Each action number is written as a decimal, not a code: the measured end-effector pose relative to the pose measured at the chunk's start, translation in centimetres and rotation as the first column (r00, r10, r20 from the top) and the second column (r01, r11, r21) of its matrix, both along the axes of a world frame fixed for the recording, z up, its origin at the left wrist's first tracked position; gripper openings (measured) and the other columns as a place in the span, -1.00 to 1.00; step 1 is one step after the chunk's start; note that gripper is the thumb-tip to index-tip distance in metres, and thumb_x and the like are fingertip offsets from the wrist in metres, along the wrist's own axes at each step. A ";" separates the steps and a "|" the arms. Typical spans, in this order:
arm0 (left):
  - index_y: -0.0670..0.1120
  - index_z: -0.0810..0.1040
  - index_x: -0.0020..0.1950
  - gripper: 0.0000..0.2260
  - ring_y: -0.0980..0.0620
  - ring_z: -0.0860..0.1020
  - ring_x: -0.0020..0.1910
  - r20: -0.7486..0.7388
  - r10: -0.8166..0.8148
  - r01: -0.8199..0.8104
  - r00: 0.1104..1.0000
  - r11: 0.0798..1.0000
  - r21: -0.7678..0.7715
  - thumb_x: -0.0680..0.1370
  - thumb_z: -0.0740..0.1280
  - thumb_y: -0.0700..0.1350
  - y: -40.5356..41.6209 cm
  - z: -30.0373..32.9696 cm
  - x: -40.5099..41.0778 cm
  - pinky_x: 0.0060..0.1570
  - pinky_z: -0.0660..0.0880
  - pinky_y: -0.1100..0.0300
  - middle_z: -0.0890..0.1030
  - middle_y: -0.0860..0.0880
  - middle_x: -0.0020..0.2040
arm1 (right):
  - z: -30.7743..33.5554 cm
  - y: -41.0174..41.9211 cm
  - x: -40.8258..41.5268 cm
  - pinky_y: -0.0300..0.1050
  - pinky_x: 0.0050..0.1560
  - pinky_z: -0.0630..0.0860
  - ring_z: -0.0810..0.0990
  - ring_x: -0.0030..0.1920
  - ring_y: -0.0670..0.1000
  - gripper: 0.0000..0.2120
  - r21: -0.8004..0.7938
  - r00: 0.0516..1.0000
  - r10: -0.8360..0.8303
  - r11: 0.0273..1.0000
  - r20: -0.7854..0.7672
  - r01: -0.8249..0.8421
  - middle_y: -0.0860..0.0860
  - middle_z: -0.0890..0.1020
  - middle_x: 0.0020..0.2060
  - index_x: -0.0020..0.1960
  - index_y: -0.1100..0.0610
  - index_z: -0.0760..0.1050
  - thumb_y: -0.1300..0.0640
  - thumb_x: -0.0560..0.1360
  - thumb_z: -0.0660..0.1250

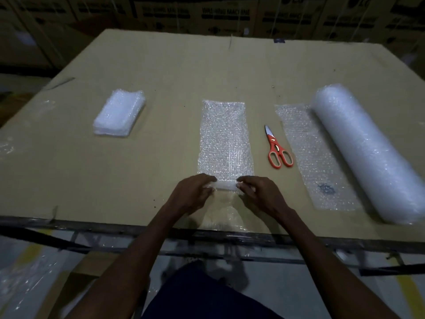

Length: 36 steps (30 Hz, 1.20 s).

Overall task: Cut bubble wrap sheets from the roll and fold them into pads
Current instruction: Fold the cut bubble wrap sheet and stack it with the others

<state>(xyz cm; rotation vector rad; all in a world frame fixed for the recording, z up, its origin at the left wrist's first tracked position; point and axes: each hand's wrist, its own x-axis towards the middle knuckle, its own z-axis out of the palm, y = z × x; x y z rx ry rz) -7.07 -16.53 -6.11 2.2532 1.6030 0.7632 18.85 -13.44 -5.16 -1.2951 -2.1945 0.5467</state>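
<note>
Left hand (194, 192) and right hand (257, 194) pinch the near edge of the cut sheet (225, 137), which wants folding squarely, corners aligned, creased flat.

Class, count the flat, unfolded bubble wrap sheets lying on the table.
2: one sheet in the middle, its near end held by both hands, and one sheet between the scissors and roll.

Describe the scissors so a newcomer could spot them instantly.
Start at the big white bubble wrap roll on the right of the cardboard-covered table. Just left of its unrolled flap lie the orange-handled scissors, blades pointing away: the only coloured thing among clear plastic.
</note>
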 end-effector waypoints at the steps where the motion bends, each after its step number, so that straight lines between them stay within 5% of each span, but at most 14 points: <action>1: -0.05 0.67 0.15 -0.73 -0.06 0.66 0.01 0.046 0.009 -0.009 0.999 1.000 -0.007 0.51 0.35 -0.02 0.6 0.3 -0.2 -0.04 0.58 0.04 0.70 -0.01 0.09 | 0.4 0.5 0.2 -0.04 -0.04 0.60 0.71 -0.04 0.03 -0.73 -0.029 1.000 0.014 0.999 -0.020 -0.015 0.00 0.75 0.00 0.15 0.05 0.69 -0.06 0.55 0.39; 5: -0.08 0.72 -0.05 -0.73 0.19 0.66 -0.14 0.303 0.073 -0.018 0.950 0.984 -0.179 0.52 0.36 0.09 3.7 1.3 -1.4 -0.06 0.58 0.10 0.73 0.05 -0.11 | 1.3 3.4 0.8 -0.28 0.02 0.58 0.71 -0.02 -0.09 -0.79 -0.147 0.987 0.007 0.989 -0.161 -0.031 0.00 0.74 0.03 0.15 0.10 0.69 0.15 0.52 0.51; 8: -0.13 0.72 -0.05 -0.87 0.15 0.66 -0.25 0.473 0.126 0.009 0.872 0.962 -0.273 0.53 0.47 -0.07 6.5 2.0 -2.1 -0.18 0.58 0.20 0.72 0.03 -0.22 | 2.4 6.2 0.4 -0.26 -0.03 0.61 0.73 -0.13 -0.04 -0.82 -0.323 0.919 -0.108 0.946 -0.378 -0.022 0.06 0.76 -0.09 0.13 0.17 0.64 0.32 0.55 0.44; 13: -0.14 0.67 0.00 -0.94 0.06 0.67 -0.23 0.730 0.354 0.063 0.584 0.877 -0.476 0.55 0.45 -0.23 12.5 3.9 -3.2 -0.25 0.58 0.26 0.70 -0.04 -0.21 | 4.1 11.9 -1.4 -0.13 -0.07 0.61 0.70 -0.20 -0.06 -0.91 -0.541 0.784 -0.329 0.841 -0.525 -0.010 0.01 0.76 -0.19 0.04 0.17 0.58 0.32 0.58 0.38; 21: -0.08 0.70 0.01 -0.92 0.09 0.63 -0.22 0.715 0.425 0.069 0.554 0.833 -0.549 0.55 0.45 -0.22 24.0 3.9 -5.0 -0.22 0.59 0.25 0.69 0.00 -0.17 | 4.9 21.7 -4.1 -0.27 -0.24 0.58 0.59 -0.24 -0.06 -0.91 -0.614 0.664 -0.568 0.763 -0.487 0.202 -0.03 0.67 -0.26 -0.08 0.11 0.66 0.28 0.54 0.45; 29: -0.19 0.69 -0.07 -0.93 -0.02 0.56 -0.30 0.688 0.607 -0.048 0.398 0.763 -0.645 0.49 0.47 -0.32 31.9 2.1 -5.2 -0.36 0.40 0.21 0.68 -0.14 -0.24 | 3.7 29.7 -4.6 -0.20 -0.26 0.59 0.62 -0.24 0.00 -0.92 -0.673 0.608 -0.669 0.684 -0.427 0.280 0.10 0.69 -0.20 -0.04 0.17 0.65 0.30 0.49 0.49; 33: -0.17 0.71 -0.07 -0.96 0.06 0.45 -0.51 0.612 0.630 -0.189 0.478 0.754 -0.629 0.50 0.49 -0.25 34.2 1.1 -5.6 -0.50 0.31 0.29 0.60 -0.02 -0.43 | 2.1 32.7 -5.0 -0.10 -0.25 0.54 0.58 -0.27 0.08 -0.95 -0.701 0.597 -0.697 0.651 -0.398 0.292 0.15 0.67 -0.25 -0.12 0.21 0.67 0.33 0.47 0.50; 36: -0.15 0.73 -0.06 -0.94 0.17 0.43 -0.56 0.554 0.617 -0.280 0.559 0.769 -0.574 0.49 0.50 -0.20 35.4 0.6 -5.6 -0.42 0.33 0.28 0.60 0.03 -0.45 | 0.7 34.3 -5.0 -0.11 -0.36 0.44 0.47 -0.39 0.06 -0.93 -0.676 0.621 -0.689 0.661 -0.375 0.326 0.15 0.61 -0.38 -0.17 0.18 0.69 0.28 0.47 0.52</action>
